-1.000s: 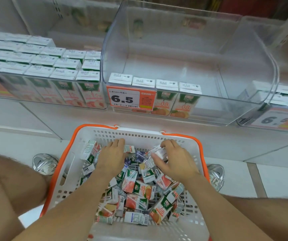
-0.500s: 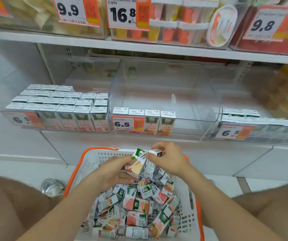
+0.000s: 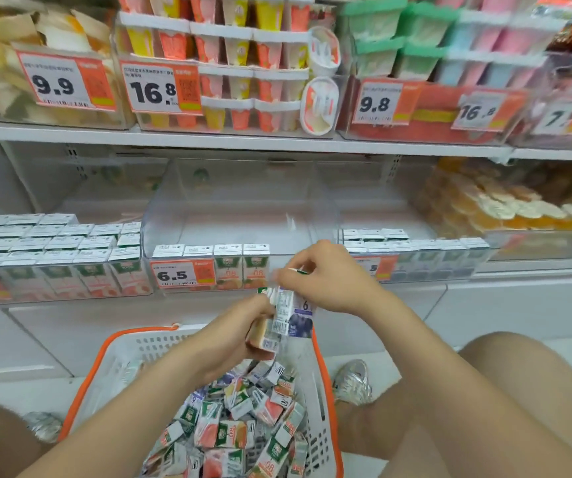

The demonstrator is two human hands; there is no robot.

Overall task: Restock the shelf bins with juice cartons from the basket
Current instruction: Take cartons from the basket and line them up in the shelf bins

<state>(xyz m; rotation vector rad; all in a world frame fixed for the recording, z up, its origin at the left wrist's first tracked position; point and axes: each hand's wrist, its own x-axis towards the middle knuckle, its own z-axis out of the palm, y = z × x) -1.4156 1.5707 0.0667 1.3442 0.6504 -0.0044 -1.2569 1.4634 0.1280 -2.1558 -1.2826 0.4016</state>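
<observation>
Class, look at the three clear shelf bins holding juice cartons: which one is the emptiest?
The middle bin, the one tagged 6.5 behind the hands: it holds a single front row of four cartons.

No sleeves in sight, both forearms bare down to the left hand [image 3: 239, 334] and right hand [image 3: 329, 277], knees bare too, plus shiny crinkly silver sneakers [image 3: 353, 382] on both feet, the left one mostly hidden.
</observation>
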